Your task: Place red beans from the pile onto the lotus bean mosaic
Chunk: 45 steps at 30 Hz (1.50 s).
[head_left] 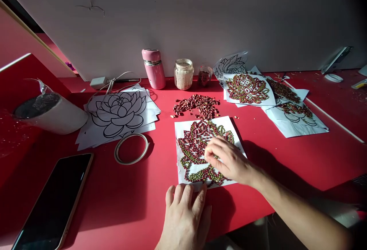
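Observation:
A white sheet point(180, 173) bears a flower pattern of red and green beans point(197, 139) on the red table. My right hand point(226, 160) is over the right part of the pattern, its fingers curled and pinched together; whatever lies between the fingertips is hidden. At the sheet's lower edge my left hand point(186, 211) rests palm down, fingers somewhat apart, fingertips at the paper, holding nothing. A loose pile of dark red beans point(197, 105) lies just behind the sheet.
Line-drawn flower sheets point(117, 114), a tape roll point(131, 149), a phone point(54, 204) and a white container point(54, 114) are at left. Behind stand a pink flask point(154, 70), a jar point(184, 75) and a small glass point(205, 76). Bean-covered sheets point(248, 89) lie at right.

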Tool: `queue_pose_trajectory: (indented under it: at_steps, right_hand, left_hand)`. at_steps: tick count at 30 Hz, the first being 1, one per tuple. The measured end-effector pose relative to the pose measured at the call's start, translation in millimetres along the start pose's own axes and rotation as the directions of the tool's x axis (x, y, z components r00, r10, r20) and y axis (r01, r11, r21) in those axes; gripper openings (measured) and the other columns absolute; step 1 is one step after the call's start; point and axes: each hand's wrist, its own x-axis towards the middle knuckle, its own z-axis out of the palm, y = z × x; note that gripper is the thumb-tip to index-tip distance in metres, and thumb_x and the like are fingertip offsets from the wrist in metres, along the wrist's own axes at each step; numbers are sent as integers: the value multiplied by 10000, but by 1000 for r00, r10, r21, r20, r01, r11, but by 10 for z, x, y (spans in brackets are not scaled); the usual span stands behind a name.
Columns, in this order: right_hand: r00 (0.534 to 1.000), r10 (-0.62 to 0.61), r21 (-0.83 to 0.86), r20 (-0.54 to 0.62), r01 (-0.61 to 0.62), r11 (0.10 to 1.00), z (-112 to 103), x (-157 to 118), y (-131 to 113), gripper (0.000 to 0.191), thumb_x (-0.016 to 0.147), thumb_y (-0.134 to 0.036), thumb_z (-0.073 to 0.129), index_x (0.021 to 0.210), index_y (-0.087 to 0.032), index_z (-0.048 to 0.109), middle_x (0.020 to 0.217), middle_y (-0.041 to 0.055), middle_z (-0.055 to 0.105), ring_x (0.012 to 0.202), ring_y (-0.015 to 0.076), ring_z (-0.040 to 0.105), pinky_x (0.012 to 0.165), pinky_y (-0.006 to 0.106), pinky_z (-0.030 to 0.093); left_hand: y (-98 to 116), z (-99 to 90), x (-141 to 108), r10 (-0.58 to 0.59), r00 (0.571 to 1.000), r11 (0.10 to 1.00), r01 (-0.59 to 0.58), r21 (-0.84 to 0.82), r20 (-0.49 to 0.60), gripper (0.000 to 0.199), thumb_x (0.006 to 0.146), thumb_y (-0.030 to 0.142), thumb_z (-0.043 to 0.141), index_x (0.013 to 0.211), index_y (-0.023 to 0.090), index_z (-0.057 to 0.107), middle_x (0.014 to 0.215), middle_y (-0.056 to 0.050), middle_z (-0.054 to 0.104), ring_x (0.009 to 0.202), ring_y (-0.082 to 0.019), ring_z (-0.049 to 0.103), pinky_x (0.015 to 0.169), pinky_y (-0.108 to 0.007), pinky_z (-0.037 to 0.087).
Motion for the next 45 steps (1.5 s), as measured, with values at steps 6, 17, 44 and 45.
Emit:
queue_pose_trajectory:
  at_steps: [6, 17, 44, 45]
  right_hand:
    - [993, 18, -151, 113, -1, 989, 129, -336, -187, 231, 901, -175, 363, 721, -169, 509, 749, 28, 492, 742, 157, 412, 737, 315, 350]
    - [994, 107, -29, -21, -108, 994, 67, -411, -113, 168, 887, -184, 401, 808, -180, 550, 795, 37, 536, 779, 161, 485, 720, 302, 393]
    - [864, 304, 171, -402, -255, 952, -117, 888, 1180, 114, 792, -179, 489, 873, -162, 568, 800, 30, 602, 713, 137, 565, 666, 252, 448]
    - [857, 315, 164, -407, -271, 949, -88, 946, 1235, 114, 793, -178, 488, 871, -164, 569, 797, 30, 605, 710, 141, 566, 662, 257, 448]
  left_hand:
    - [23, 2, -3, -36, 999, 999, 35, -27, -2, 305, 742, 238, 542, 1044, 220, 577, 859, -41, 586, 745, -179, 469, 735, -374, 370]
    - [44, -4, -2, -30, 1000, 999, 30, 16, -8, 319, 751, 252, 526, 1065, 219, 570, 896, -49, 577, 767, -181, 462, 747, -368, 364]
    - [28, 132, 0, 203, 978, 847, -195, 494, 36, 544, 733, 457, 532, 1203, 188, 484, 848, -55, 558, 751, -196, 499, 743, -408, 348]
    - [12, 144, 2, 211, 977, 839, -194, 508, 24, 525, 735, 476, 527, 1180, 198, 504, 829, -48, 557, 743, -194, 500, 743, -404, 349]
